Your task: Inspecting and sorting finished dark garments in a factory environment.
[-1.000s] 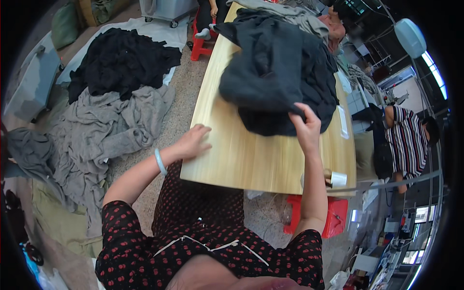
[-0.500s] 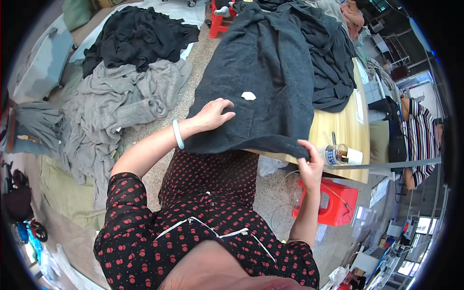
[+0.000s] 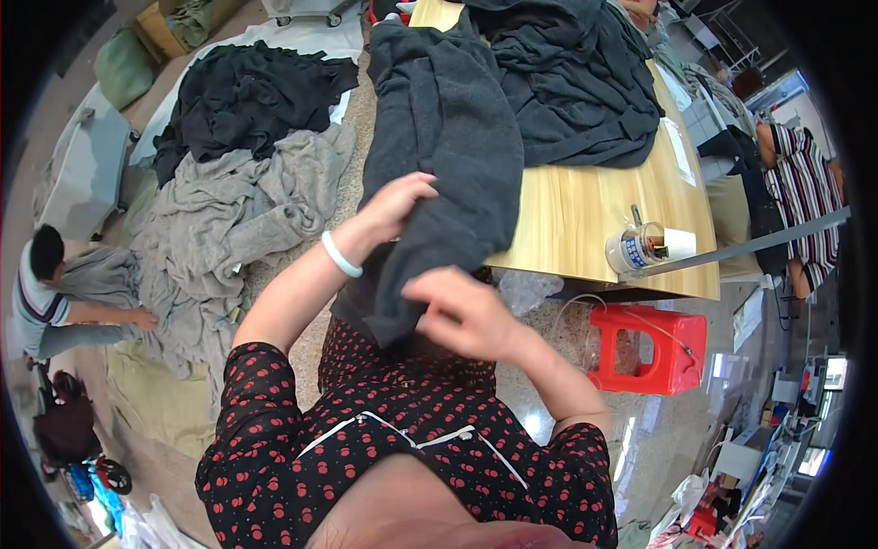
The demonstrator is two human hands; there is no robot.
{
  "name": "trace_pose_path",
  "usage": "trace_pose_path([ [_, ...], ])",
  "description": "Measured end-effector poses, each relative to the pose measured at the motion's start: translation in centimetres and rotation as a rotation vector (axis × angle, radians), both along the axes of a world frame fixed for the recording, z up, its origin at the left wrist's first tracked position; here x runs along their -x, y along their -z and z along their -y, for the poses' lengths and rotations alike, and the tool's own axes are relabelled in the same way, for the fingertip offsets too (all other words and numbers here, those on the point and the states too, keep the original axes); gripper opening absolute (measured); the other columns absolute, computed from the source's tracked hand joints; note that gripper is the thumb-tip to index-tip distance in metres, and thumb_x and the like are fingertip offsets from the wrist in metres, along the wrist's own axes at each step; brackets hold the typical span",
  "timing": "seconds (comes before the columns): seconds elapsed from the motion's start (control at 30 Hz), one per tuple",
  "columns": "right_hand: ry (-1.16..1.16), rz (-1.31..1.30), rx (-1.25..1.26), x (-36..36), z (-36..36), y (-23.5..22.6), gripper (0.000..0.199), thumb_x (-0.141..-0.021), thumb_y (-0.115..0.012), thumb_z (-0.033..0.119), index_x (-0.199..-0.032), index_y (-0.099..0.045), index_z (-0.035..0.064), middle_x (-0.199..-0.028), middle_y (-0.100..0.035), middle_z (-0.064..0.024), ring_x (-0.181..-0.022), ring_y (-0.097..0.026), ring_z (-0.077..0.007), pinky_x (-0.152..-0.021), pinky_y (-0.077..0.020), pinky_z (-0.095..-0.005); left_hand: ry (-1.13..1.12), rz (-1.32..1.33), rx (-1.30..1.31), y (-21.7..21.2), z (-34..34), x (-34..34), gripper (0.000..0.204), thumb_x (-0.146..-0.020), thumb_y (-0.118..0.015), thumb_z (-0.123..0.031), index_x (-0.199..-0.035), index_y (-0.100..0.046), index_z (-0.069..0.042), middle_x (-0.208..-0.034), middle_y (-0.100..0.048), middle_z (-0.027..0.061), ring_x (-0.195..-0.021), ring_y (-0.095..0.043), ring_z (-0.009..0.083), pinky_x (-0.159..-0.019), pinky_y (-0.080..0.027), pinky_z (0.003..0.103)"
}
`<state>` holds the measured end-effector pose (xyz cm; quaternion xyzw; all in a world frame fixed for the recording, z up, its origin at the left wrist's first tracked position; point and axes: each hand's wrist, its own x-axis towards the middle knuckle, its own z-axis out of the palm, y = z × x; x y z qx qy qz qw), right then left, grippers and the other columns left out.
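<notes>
While the garment [image 3: 448,137] meets the left hand [image 3: 395,207] along its side and the right hand [image 3: 471,316] near its end, I can't tell either grip; a jar [image 3: 627,252] holds oddments [image 3: 655,246].

1. Soft, fairly even brightness fills the room; the pale tabletop [image 3: 572,224] catches it well.
2. Bright panes [image 3: 837,373] glow at far right, amid dim clutter.
3. White glare streaks the glossy floor [image 3: 631,448].
4. The right hand [image 3: 471,316] is blurred, the left [image 3: 398,206] crisper.
5. The dark garment [image 3: 448,137] swallows detail.
6. Toward the black circular rim, shapes stretch and soften.
</notes>
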<state>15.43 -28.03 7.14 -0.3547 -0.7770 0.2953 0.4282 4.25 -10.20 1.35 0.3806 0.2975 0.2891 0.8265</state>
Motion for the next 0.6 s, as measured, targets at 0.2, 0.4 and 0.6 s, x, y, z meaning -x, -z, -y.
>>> trace_pose_path([
  [0.2,0.894,0.006,0.062,-7.3,-7.0,8.3,0.051,-0.080,-0.059,0.019,-0.124,-0.038,0.0018,-0.100,-0.056,-0.0127,-0.082,-0.054,-0.0169,-0.073,-0.0444,-0.0282,-0.197,-0.239,0.108,2.9,-1.8,3.1,0.025,-0.078,-0.047,-0.007,-0.100,-0.054,-0.001,-0.091,-0.059,0.0116,-0.085,-0.058,0.0216,-0.078,-0.047,0.031],
  [0.4,0.518,-0.758,0.514,-5.9,-12.0,9.7,0.046,-0.081,-0.059,0.013,-0.121,-0.042,-0.0013,-0.102,-0.057,-0.0086,-0.089,-0.053,-0.0115,-0.081,-0.0404,-0.0221,-0.146,-0.455,-0.203,2.0,-1.1,3.0,0.020,-0.080,-0.047,-0.010,-0.097,-0.055,-0.001,-0.086,-0.057,0.0058,-0.080,-0.053,0.0132,-0.073,-0.042,0.024],
  [0.6,0.405,-0.358,-0.069,-0.9,-10.7,-2.5,0.016,-0.078,-0.053,0.002,-0.092,-0.060,-0.0001,-0.088,-0.061,-0.0045,-0.080,-0.056,-0.0106,-0.073,-0.0451,-0.0247,-0.189,-0.153,-0.169,-1.8,-0.5,2.4,0.065,-0.086,-0.041,-0.053,-0.132,-0.027,-0.008,-0.124,-0.040,0.0091,-0.115,-0.038,0.0157,-0.091,-0.036,0.032],
])
